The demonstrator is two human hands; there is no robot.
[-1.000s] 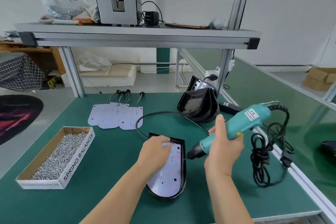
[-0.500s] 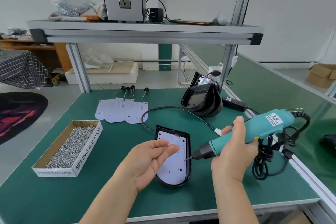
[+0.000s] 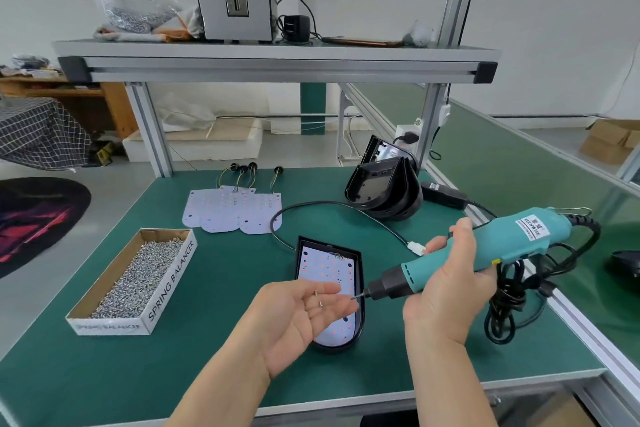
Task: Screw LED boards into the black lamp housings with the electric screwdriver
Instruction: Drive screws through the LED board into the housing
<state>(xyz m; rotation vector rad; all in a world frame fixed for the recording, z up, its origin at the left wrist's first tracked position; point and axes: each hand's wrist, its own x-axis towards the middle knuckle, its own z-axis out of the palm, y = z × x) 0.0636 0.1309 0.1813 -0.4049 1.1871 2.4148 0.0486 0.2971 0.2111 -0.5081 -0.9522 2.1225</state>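
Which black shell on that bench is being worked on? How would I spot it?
On the green bench, look near the front, beneath the person's left hand. A black housing lies flat there, alone. Unlike the housings stacked at the back right, it shows a white LED board inside.

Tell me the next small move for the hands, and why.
Probably bring the bit of the electric screwdriver onto one of the screws lying on the open left hand. The right hand grips the tool with its bit just beside those fingers, and the LED board sits in the black housing below them.
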